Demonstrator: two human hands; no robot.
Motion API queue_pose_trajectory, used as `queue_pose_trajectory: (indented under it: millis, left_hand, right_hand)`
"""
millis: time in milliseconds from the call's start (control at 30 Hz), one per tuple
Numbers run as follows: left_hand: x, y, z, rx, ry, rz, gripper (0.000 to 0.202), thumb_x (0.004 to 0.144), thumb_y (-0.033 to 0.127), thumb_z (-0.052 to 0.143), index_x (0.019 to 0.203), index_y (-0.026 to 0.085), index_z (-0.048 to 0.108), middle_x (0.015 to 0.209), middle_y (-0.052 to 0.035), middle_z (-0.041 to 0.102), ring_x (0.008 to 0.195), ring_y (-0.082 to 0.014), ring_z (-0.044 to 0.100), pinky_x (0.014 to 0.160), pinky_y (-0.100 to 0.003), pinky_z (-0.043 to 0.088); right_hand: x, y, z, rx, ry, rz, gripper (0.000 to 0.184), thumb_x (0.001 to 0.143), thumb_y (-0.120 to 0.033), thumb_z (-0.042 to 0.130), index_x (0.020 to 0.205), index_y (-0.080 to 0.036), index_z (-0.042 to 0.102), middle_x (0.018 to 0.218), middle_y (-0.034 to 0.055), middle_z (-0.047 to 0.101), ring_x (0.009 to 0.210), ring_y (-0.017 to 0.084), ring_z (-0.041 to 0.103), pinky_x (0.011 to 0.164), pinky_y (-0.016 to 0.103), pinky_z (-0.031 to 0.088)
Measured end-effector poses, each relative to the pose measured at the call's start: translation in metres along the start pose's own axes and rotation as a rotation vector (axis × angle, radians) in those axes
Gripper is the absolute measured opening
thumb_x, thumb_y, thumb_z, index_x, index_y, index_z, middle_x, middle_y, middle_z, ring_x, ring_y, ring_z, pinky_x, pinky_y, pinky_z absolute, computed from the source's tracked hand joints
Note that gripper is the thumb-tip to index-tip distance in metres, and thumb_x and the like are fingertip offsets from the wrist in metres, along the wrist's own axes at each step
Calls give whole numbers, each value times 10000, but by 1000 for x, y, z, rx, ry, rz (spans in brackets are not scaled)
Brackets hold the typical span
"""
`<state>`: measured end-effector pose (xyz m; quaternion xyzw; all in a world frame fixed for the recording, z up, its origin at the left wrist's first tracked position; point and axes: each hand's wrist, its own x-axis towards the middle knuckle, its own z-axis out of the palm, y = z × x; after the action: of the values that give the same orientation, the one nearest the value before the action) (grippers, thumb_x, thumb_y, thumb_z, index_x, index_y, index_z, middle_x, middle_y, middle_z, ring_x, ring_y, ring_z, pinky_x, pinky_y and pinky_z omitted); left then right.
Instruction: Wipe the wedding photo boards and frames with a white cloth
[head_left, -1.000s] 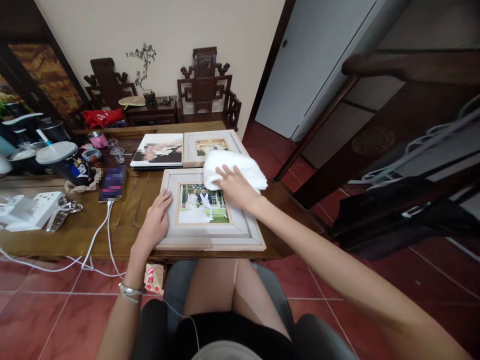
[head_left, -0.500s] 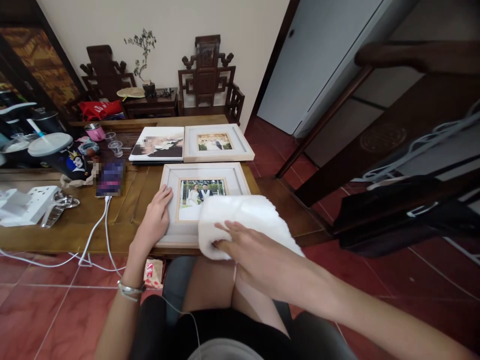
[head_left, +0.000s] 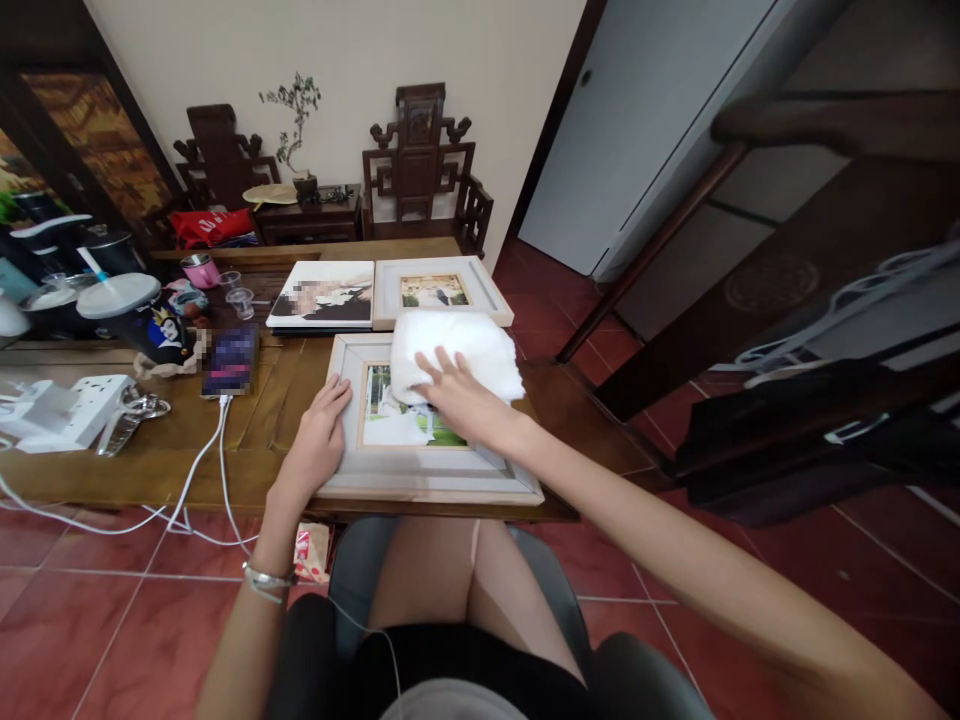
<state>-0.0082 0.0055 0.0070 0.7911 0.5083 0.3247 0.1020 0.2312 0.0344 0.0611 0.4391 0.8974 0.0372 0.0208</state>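
A pale wooden picture frame (head_left: 420, 478) with a wedding photo lies flat at the near edge of the wooden table (head_left: 150, 455). My left hand (head_left: 319, 440) rests flat on the frame's left border, fingers stretched out. My right hand (head_left: 457, 395) presses a white towel (head_left: 450, 350) onto the upper part of the frame's glass, fingers spread over the cloth. The towel hides the top right of the frame.
Behind lie a second framed photo (head_left: 442, 290) and a photo print (head_left: 322, 297). To the left are a phone (head_left: 230, 365) on a white cable, a white power strip (head_left: 64, 412), a lidded cup (head_left: 135, 315) and small cups. Carved chairs (head_left: 420, 170) stand by the wall. Red tiled floor lies all around.
My right hand has slid the towel from the frame's near edge back up to its upper part. The left hand has stayed on the left border.
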Motion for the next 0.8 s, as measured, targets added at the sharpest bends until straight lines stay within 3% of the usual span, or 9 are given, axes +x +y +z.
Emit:
queue_pose_trajectory:
  millis: [100,233,333,467,633,733,800]
  left_hand:
    - [0,-1,2,-2,23,10,451,889,102,365,1275,124,597,1379,-132,569,1387,-262,401,1158,-512,326]
    - [-1,-2,4,-4,41,19,443,898,110,360,1266,133,605,1379,-120,570,1390,-260,396,1158,-515,326]
    - [-1,-2,3,4,20,27,447,903,109,351,1280,118,592,1393,-138,554,1399,-260,380,1161,-510,322]
    - [-1,-2,2,15,-10,25,449,909,112,340,1292,58,570,1395,-186,538,1405,-269,368,1165,-498,315]
    - [-1,-1,-1,-3,-31,18,438,914,119,355,1292,87,574,1410,-168,529,1411,-272,357,1165,-514,310]
    - [-1,0,-1,-13,-21,12,431,917,123,362,1287,110,582,1408,-149,536,1409,-263,360,1169,-501,310]
    - [-1,1,-1,-10,-10,9,428,918,121,362,1283,104,585,1400,-153,544,1406,-262,367,1168,-497,314]
  right_hand:
    - [-36,-19,-20,120,-137,-88,669,712,102,432,1324,-130,569,1493,220,396,1379,396,347,1043,566,371]
    - [-78,-38,-55,338,-321,-185,618,718,82,405,1241,-161,629,1313,179,598,1264,316,521,957,413,478]
    - [-86,-47,-56,420,-279,-179,598,718,64,429,1215,-187,647,1386,161,549,1287,326,499,974,440,469]
    - [-60,-41,-21,316,-90,-118,690,681,97,423,1297,-161,593,1527,157,369,1421,360,280,1094,566,321]
    - [6,-4,6,77,101,46,673,713,110,411,1318,-130,582,1576,151,262,1435,450,143,1095,706,181]
    - [32,9,5,50,93,82,702,727,127,368,1349,-140,557,1597,119,214,1425,494,94,1050,760,201]
    - [33,4,1,72,31,66,723,731,131,356,1364,-161,547,1599,98,215,1419,509,93,1032,766,231]
